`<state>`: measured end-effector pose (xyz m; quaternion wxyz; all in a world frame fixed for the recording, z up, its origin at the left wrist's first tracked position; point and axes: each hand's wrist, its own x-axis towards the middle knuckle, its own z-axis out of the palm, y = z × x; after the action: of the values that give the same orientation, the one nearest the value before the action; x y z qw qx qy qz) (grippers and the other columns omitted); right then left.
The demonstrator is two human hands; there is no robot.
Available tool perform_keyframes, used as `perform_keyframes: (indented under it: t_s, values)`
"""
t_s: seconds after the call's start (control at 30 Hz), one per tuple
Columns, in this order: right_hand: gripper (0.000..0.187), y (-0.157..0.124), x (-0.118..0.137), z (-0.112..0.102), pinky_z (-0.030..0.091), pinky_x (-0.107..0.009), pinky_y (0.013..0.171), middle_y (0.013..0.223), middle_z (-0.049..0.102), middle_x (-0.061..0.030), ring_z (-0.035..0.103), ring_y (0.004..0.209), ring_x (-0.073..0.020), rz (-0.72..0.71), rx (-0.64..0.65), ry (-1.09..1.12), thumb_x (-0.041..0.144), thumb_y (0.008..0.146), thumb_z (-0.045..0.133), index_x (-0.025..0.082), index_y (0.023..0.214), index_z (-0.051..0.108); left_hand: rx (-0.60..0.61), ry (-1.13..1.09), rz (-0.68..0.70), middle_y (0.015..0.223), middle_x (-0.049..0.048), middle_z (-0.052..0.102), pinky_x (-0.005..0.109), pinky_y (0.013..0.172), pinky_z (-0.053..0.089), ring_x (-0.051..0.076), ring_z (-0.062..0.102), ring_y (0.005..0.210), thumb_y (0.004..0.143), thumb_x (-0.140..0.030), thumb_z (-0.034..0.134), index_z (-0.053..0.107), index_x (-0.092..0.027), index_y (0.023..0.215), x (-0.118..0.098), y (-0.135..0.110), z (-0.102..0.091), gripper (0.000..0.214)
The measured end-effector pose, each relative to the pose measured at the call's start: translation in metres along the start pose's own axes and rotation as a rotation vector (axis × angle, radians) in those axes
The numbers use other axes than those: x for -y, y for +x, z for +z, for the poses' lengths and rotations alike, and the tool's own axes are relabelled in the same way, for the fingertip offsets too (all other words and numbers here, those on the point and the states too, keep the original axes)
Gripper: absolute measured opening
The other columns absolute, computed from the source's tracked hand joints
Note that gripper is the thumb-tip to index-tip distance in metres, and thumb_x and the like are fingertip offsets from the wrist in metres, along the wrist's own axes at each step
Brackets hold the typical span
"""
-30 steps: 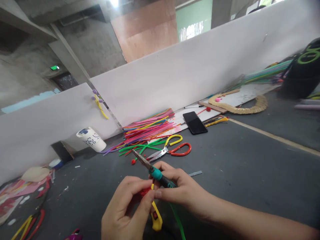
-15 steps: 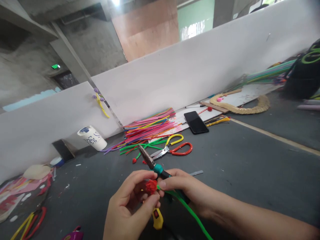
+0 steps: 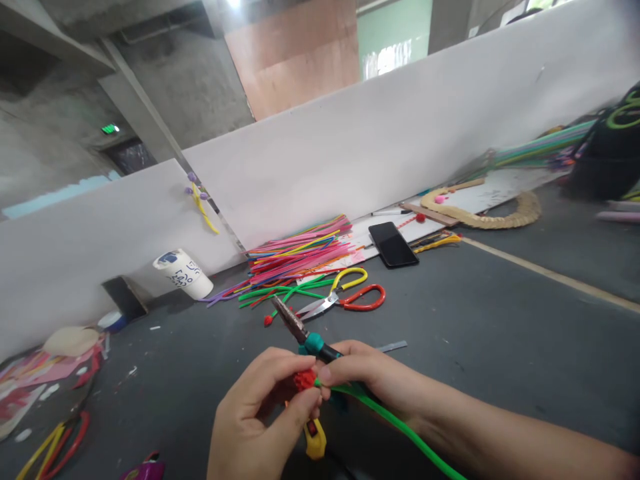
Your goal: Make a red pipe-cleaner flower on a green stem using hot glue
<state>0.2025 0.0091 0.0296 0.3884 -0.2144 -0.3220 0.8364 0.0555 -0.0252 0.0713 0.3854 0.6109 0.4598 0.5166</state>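
A small red pipe-cleaner flower [image 3: 304,380] is between the thumb and fingers of my left hand [image 3: 260,413], which is closed around it. My right hand [image 3: 360,363] pinches the green pipe-cleaner stem [image 3: 395,418] just behind the flower. The same hand also keeps hold of needle-nose pliers [image 3: 315,343] with teal and black handles, their rusty jaws pointing up and left. Below my hands, a yellow tool with a red switch [image 3: 315,438] is partly hidden. Scissors with one yellow and one red handle [image 3: 330,300] lie beyond the pliers.
Bundled colored pipe cleaners [image 3: 300,253] lie against the white partition [image 3: 325,160]. A black phone [image 3: 393,245] is to their right, a white paper cup [image 3: 183,273] to their left. A second pair of scissors [image 3: 60,443] lies front left; a beige curved form [image 3: 505,213] sits at back right.
The hands stay together on the flower and have shifted slightly. The pliers have dipped a little, and the stem's loose end has swung to the right.
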Motion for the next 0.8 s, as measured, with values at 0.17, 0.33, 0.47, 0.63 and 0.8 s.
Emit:
perform_keyframes:
  t_s: [0.17, 0.33, 0.47, 0.63, 0.8]
  values:
    - [0.01, 0.0, 0.0, 0.002, 0.043, -0.026, 0.065, 0.057, 0.065, -0.001, 0.058, 0.055, -0.0119, 0.023, 0.019, 0.015, 0.021, 0.055, 0.07, 0.012, 0.057, 0.067, -0.02, 0.007, -0.01, 0.07, -0.0017, 0.067, 0.019, 0.051, 0.054, 0.011, 0.063, 0.053, 0.069, -0.019, 0.073, 0.077, -0.025, 0.073, -0.001, -0.002, 0.001, 0.008]
    - [0.011, -0.002, -0.001, 0.002, 0.042, -0.024, 0.064, 0.06, 0.065, 0.0005, 0.056, 0.055, -0.0097, 0.017, 0.013, 0.025, 0.019, 0.055, 0.07, 0.012, 0.063, 0.068, -0.063, -0.204, -0.22, 0.075, 0.0008, 0.075, 0.019, 0.058, 0.056, 0.014, 0.068, 0.063, 0.058, -0.02, 0.084, 0.075, -0.023, 0.089, -0.001, -0.004, 0.005, 0.032]
    - [0.014, -0.004, 0.001, 0.005, 0.044, -0.027, 0.067, 0.06, 0.063, -0.0015, 0.059, 0.058, -0.0126, 0.003, 0.054, -0.001, 0.024, 0.055, 0.069, 0.012, 0.061, 0.065, -0.033, -0.476, -0.344, 0.071, 0.0028, 0.076, 0.014, 0.047, 0.05, 0.009, 0.063, 0.053, 0.054, -0.024, 0.089, 0.075, -0.019, 0.077, -0.003, -0.002, 0.009, 0.027]
    - [0.019, -0.006, 0.004, 0.006, 0.044, -0.029, 0.071, 0.066, 0.061, -0.0011, 0.056, 0.064, -0.0139, -0.093, 0.064, -0.147, 0.03, 0.062, 0.071, 0.013, 0.067, 0.066, -0.036, -0.501, -0.274, 0.067, 0.0008, 0.074, 0.011, 0.041, 0.045, 0.007, 0.06, 0.048, 0.058, -0.028, 0.087, 0.074, -0.019, 0.071, -0.005, -0.002, 0.011, 0.021]
    - [0.016, -0.007, 0.015, 0.003, 0.04, -0.028, 0.081, 0.083, 0.056, 0.0001, 0.051, 0.083, -0.0163, -0.338, -0.109, -0.423, 0.03, 0.069, 0.076, 0.017, 0.075, 0.069, -0.124, -0.322, -0.16, 0.067, -0.0023, 0.07, 0.014, 0.038, 0.044, 0.007, 0.058, 0.045, 0.07, -0.027, 0.077, 0.071, -0.024, 0.079, -0.005, -0.005, 0.006, 0.011]
